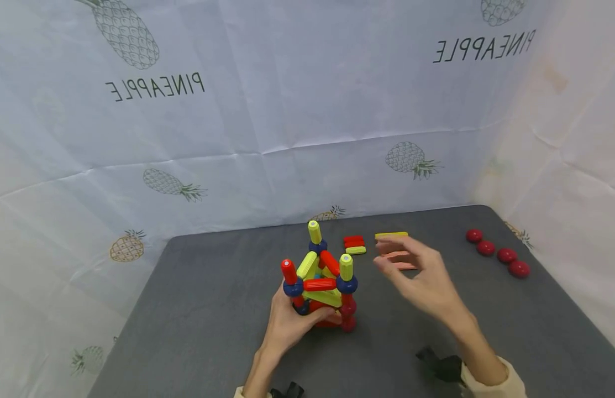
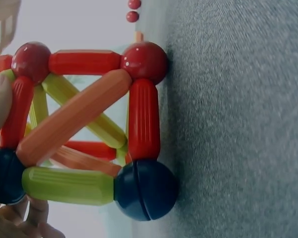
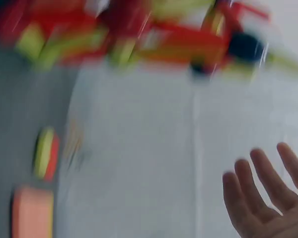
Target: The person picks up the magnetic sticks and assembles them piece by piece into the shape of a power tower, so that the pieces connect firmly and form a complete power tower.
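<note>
Backdrop: white cloth (image 1: 287, 119), creased, printed with pineapples and the word PINEAPPLE in mirror writing. Table (image 1: 198, 320): dark grey top, rounded far corners. Toy frame (image 1: 320, 284): one, built of rods and balls, near the middle of the table, its lower balls at or just above the tabletop; three blue balls at the upper level, each bearing an upright rod, the left one red, the far and right ones yellow-green; red and blue balls lower down; an orange rod (image 2: 74, 116) set diagonally across one face. Left hand (image 1: 287, 326): curled round the frame's left side, thumb across the near face, gripping it. Right hand (image 1: 429, 279): to the right of the frame and apart from it, thumb and fingers spread with a wide gap, nothing held. Short rods (image 1: 355, 250): two red, one yellow-green, side by side beyond the frame. Yellow rod (image 1: 392, 235): one, lying beyond the right hand. Orange rods (image 1: 405, 266): nearer than the yellow rod, partly hidden by the right hand. Loose red balls (image 1: 507, 256): four, in a slanting row by the table's right edge. Sleeves (image 1: 496, 381): cream, at both wrists.
</note>
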Demonstrator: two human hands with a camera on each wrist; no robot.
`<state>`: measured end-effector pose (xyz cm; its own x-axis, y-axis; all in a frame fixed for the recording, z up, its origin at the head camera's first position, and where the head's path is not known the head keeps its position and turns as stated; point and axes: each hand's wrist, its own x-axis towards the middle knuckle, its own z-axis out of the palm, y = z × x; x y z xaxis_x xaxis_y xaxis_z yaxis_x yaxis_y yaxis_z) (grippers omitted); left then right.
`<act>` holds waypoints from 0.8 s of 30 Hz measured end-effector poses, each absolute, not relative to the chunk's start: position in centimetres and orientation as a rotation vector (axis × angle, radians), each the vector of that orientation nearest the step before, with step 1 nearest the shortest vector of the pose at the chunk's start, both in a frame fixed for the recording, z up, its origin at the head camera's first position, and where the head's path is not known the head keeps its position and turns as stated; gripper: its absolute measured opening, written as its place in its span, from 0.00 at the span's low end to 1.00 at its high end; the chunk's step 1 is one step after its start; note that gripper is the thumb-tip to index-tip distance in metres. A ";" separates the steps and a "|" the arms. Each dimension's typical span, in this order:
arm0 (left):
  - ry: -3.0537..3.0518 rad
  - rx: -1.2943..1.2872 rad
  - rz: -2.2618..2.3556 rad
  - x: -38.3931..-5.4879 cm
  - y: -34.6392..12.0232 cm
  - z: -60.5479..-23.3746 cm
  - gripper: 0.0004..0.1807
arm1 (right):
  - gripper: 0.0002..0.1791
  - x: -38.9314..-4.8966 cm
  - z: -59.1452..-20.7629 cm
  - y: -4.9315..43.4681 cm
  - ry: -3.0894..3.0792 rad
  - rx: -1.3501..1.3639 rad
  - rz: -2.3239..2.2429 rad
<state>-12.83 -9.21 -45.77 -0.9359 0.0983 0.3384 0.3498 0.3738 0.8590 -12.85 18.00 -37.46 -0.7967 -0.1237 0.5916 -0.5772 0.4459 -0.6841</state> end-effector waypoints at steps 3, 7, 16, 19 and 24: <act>-2.422 -0.399 -1.587 -12.8 -9.4 -45.8 0.38 | 0.21 -14.4 -38.7 22.2 -2.210 0.410 1.169; -2.426 -0.408 -1.601 -12.8 -9.6 -45.8 0.38 | 0.21 -16.4 -41.5 29.4 -2.350 0.123 0.899; -2.415 -0.471 -1.632 -12.9 -9.7 -46.0 0.38 | 0.25 -16.1 -46.3 39.6 -2.744 -0.241 0.652; -2.410 -0.477 -1.641 -13.0 -9.8 -46.1 0.37 | 0.22 -15.9 -46.3 40.2 -2.731 -0.262 0.648; -2.413 -0.485 -1.626 -13.2 -9.9 -46.2 0.37 | 0.20 -16.0 -46.5 41.0 -2.759 -0.324 0.637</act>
<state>-13.18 -9.86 -46.17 -0.9281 0.1612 0.3355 0.3715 0.3442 0.8623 -16.04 41.03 -46.50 -0.9326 0.2797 0.2282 0.1514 0.8768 -0.4563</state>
